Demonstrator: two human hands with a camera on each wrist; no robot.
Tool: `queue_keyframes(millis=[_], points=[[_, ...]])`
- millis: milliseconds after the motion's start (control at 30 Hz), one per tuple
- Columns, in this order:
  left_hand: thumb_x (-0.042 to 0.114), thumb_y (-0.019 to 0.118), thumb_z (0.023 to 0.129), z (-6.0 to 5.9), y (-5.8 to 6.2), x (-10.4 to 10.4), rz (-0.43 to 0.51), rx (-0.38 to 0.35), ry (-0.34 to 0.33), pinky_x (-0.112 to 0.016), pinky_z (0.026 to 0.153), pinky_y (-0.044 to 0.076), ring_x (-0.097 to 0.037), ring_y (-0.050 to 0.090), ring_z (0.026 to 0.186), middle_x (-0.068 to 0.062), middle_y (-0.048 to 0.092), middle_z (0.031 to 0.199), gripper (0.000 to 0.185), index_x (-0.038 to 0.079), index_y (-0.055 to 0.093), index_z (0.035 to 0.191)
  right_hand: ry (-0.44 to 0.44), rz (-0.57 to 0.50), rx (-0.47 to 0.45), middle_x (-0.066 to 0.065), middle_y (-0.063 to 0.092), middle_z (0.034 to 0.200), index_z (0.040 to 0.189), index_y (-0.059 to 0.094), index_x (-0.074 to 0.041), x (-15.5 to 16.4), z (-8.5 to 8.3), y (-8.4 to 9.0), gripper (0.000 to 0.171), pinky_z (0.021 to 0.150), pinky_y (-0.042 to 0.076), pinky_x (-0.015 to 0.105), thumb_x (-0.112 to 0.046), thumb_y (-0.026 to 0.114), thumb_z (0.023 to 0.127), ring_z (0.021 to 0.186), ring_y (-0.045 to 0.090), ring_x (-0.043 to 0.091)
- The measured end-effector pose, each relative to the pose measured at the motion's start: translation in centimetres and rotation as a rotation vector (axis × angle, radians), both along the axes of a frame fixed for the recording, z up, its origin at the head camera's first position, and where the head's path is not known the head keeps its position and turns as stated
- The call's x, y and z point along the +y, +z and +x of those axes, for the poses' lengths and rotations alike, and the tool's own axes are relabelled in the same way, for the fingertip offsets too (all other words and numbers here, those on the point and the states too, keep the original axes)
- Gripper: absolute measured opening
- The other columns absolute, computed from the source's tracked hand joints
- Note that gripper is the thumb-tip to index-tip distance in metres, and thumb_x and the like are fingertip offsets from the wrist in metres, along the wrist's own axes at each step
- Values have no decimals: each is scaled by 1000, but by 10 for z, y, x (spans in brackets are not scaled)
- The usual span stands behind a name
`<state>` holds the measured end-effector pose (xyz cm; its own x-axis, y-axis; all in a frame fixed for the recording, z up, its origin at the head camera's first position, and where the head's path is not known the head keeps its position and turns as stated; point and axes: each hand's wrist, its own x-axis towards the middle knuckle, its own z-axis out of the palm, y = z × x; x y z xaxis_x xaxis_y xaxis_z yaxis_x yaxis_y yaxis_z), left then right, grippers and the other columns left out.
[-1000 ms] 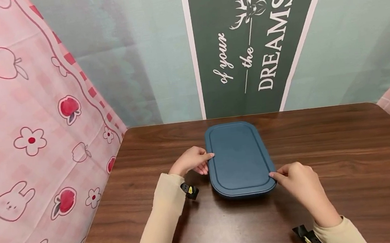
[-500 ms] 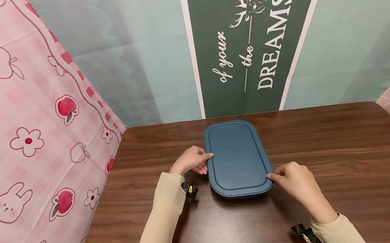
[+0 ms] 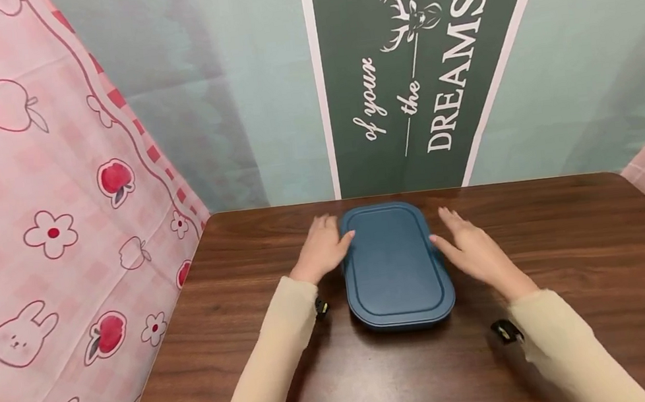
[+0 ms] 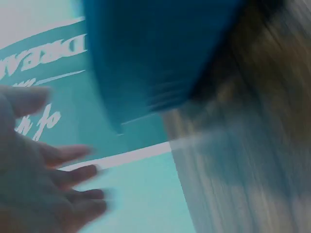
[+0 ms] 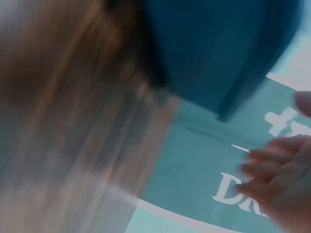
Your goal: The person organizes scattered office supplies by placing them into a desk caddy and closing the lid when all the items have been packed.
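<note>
A blue rectangular container with a rounded lid (image 3: pixel 395 265) sits on the brown wooden table, long side pointing away from me. At its left side is my left hand (image 3: pixel 322 247), fingers extended forward and the thumb tip over the lid's left rim. My right hand (image 3: pixel 474 250) is at the opposite side, fingers straight and thumb tip close to the right rim. Both wrist views are blurred; in the left wrist view the container's side (image 4: pixel 146 58) stands apart from the spread fingers (image 4: pixel 73 177). The right wrist view likewise has the container (image 5: pixel 209 48) away from the relaxed fingers (image 5: pixel 265 167).
The wooden table (image 3: pixel 573 252) stretches out on both sides of the container. Behind it hangs a green curtain (image 3: pixel 228 105) with white lettering, and a pink patterned curtain (image 3: pixel 45 179) borders the left edge.
Both hands have left their pinching hold on the lid's edges and moved forward along its sides, fingers now straightened. The right hand moved farther, from the near corner. The container stays in place.
</note>
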<state>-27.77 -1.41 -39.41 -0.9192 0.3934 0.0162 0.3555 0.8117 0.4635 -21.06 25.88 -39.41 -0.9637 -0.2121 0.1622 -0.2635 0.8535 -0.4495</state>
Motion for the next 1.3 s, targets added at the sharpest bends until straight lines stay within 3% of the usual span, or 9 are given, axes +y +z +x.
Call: queue_keyframes(millis=[67, 133, 233, 333, 667, 1000, 1300], points=[[40, 40, 101, -7, -5, 11, -85, 82, -56, -42, 115, 12, -35, 8, 142, -23, 17, 153, 66, -7, 24, 146, 107, 55, 30, 31, 21, 148, 144, 24, 12, -3, -21, -7, 62, 109, 18, 57, -25, 46, 100, 138, 17, 44], [43, 36, 101, -12, -12, 21, -167, 132, -109, -42, 116, 6, -33, -2, 143, -19, 4, 156, 70, -4, 14, 149, 195, 117, 37, 27, 16, 152, 145, 22, 10, -7, -39, -15, 60, 112, 11, 55, -23, 44, 100, 141, 9, 40], [47, 32, 101, -17, -20, 32, -264, 174, -173, -39, 116, 4, -27, -4, 144, -14, 0, 157, 72, 0, 8, 150, 263, 217, 29, 24, 16, 153, 146, 24, 8, -11, -58, -22, 60, 113, 9, 52, -25, 44, 100, 141, 8, 39], [48, 31, 101, -19, -25, 39, -316, 173, -211, -36, 116, 3, -24, 0, 144, -10, 2, 157, 71, 3, 8, 151, 275, 266, 15, 24, 17, 153, 146, 25, 7, -13, -68, -25, 61, 114, 9, 51, -27, 45, 99, 142, 9, 38], [49, 26, 101, -24, -31, 41, -428, 168, -250, -34, 116, -3, -18, -2, 144, -3, 5, 158, 66, 9, 12, 152, 267, 278, 1, 22, 10, 155, 146, 22, 8, -14, -73, -32, 62, 115, 8, 47, -29, 42, 100, 143, 7, 35], [49, 26, 101, -20, -32, 40, -405, 171, -244, -35, 116, -1, -18, 0, 144, -3, 7, 157, 66, 9, 13, 152, 256, 267, 8, 21, 12, 155, 146, 24, 7, -17, -72, -34, 62, 115, 9, 48, -30, 42, 100, 143, 8, 34], [50, 26, 101, -19, -31, 39, -417, 160, -233, -34, 116, -2, -17, 0, 144, -2, 7, 158, 66, 10, 13, 152, 250, 351, 1, 21, 15, 154, 146, 26, 6, -18, -69, -29, 64, 114, 7, 51, -34, 44, 99, 142, 10, 35]])
